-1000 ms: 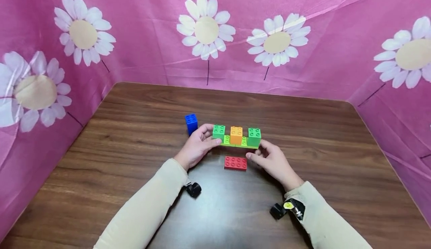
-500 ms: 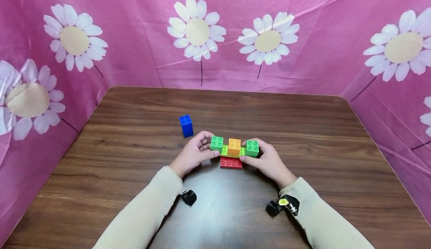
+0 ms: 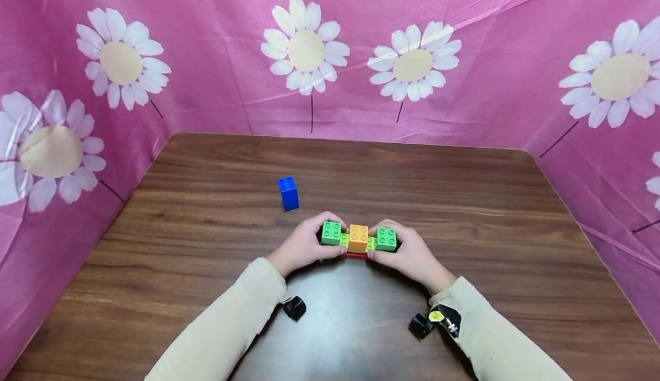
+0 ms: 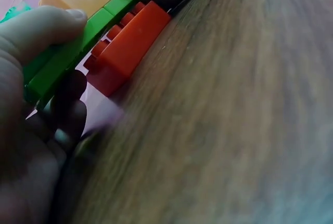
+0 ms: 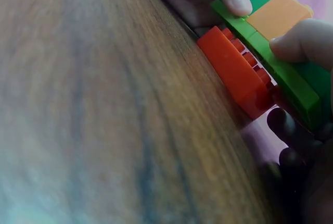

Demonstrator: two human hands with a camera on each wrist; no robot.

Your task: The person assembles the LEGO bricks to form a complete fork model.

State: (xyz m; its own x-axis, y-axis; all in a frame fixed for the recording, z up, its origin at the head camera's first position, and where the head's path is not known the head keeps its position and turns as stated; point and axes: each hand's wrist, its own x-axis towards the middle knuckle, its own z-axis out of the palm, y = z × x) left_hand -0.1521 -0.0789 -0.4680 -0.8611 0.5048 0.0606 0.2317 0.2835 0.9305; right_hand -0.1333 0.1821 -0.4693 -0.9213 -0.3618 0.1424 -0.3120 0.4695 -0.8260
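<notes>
My left hand [image 3: 305, 242] and right hand [image 3: 412, 255] grip opposite ends of a toy brick assembly [image 3: 358, 239], thumbs on its near side. It has a thin lime base of two pieces end to end [image 4: 93, 31]. On the base stand a green brick [image 3: 331, 232] at the left, an orange brick [image 3: 358, 238] in the middle and another green brick [image 3: 385, 238] at the right. Directly beneath lies a red brick [image 5: 234, 73] on the table, its studs facing up. Both wrist views show a narrow gap between those studs and the lime base.
A tall blue block [image 3: 289, 195] with studs on top stands behind my left hand. The wooden table [image 3: 464, 197] runs back to a pink cloth [image 3: 216, 83] printed with daisies. A black wrist camera [image 3: 295, 308] hangs from the left sleeve, a second one [image 3: 421, 326] from the right.
Both hands have brought the assembly down and toward me, over the red brick, which it now mostly hides in the head view. My right hand has closed in on the assembly's right end.
</notes>
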